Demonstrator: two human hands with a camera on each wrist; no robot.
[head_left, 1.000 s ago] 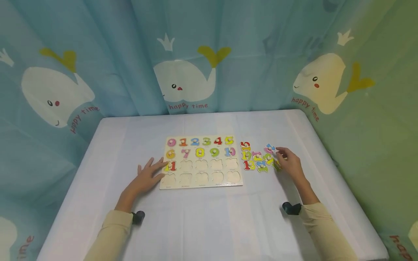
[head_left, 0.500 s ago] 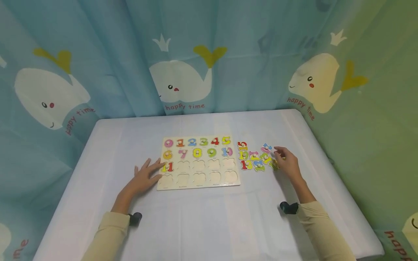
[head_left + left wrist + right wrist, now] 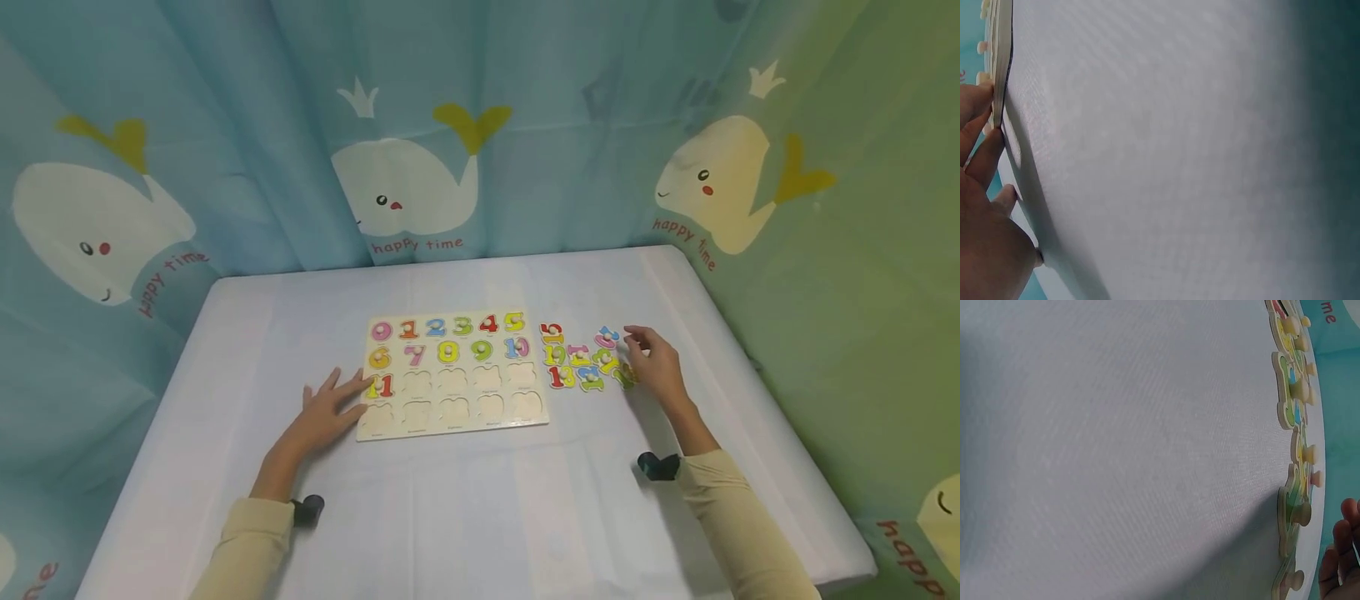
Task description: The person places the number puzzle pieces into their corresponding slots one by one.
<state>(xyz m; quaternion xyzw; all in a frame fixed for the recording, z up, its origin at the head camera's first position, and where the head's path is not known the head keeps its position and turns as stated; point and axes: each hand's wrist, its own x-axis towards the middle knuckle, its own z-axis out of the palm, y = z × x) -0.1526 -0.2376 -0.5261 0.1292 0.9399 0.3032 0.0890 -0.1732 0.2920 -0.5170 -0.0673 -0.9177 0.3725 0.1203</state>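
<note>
A wooden number puzzle board (image 3: 457, 427) lies mid-table, its top two rows filled with pieces 0 to 10. Piece 11 (image 3: 381, 387) sits at the left of the third row; the other recesses are bare. My left hand (image 3: 324, 415) rests its spread fingers at the board's left edge, by the 11. In the left wrist view, fingertips touch the board's side (image 3: 1001, 56). Holding nothing, my right hand (image 3: 657, 367) hovers just right of the loose pieces, fingers loosely bent. Nearest it are a pink-and-blue piece (image 3: 607, 337) and a green piece (image 3: 625, 377), partly hidden.
Several knobbed number pieces lie close together right of the board, among them a 15 (image 3: 551, 333), a 19 (image 3: 555, 356) and a 13 (image 3: 561, 377). A white cloth (image 3: 465, 508) covers the table. Whale-print curtains (image 3: 285, 208) hang behind and beside it.
The head view has turned slightly, so the whole scene sits a little further left. Both hands keep nearly the same places beside the board and pieces; the right fingertips have shifted slightly away from me.
</note>
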